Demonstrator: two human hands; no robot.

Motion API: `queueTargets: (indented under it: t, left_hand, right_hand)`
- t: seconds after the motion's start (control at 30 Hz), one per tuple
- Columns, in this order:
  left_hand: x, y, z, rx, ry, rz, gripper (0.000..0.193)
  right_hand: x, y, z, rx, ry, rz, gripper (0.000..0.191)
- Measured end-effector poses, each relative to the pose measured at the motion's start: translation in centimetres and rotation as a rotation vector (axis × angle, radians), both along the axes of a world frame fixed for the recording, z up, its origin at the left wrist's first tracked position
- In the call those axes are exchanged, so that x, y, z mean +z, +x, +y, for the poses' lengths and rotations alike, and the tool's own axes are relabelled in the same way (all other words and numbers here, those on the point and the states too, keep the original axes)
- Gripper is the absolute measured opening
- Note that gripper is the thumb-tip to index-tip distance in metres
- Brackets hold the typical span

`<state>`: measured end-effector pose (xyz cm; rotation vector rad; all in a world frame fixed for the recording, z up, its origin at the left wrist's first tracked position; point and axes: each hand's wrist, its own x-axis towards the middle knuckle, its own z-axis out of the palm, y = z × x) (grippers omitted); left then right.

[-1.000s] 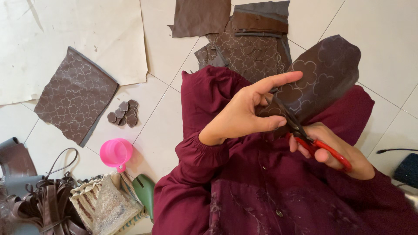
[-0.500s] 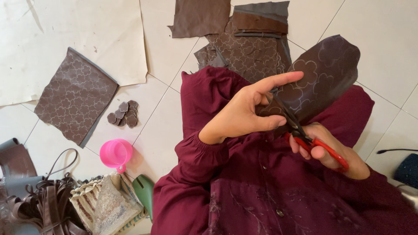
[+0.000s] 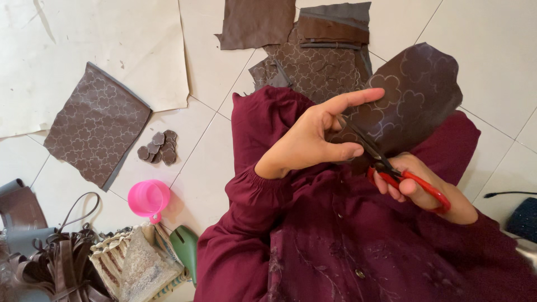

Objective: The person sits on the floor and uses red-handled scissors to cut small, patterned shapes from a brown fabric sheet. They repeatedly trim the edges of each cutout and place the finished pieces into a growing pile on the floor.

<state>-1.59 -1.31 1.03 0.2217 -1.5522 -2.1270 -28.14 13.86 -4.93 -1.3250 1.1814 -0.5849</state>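
My left hand (image 3: 313, 140) pinches the traced brown leather piece (image 3: 414, 95) above my lap while my right hand (image 3: 414, 187) grips the red scissors (image 3: 400, 173) mid-cut; a small pile of cut shapes (image 3: 159, 147) lies on the floor, many outlines uncut.

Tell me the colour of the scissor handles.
Red. The scissors sit in the right hand, seen best in the head view, the only one.

No packages, labels, signs or screens are shown in the head view.
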Motion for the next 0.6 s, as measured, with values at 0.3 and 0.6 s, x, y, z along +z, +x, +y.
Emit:
queueTargets:
  t: [0.3, 0.6]
  left_hand:
    - [-3.9, -1.2, -1.7, 0.036, 0.277, -0.071, 0.078]
    - [-15.3, -6.8, -8.9, 0.650, 0.358, 0.084, 0.055]
  right_hand:
    - [0.2, 0.3, -3.6, 0.024, -0.037, -0.032, 0.098]
    - [-0.3, -1.2, -9.9, -0.212, -0.145, 0.184, 0.064]
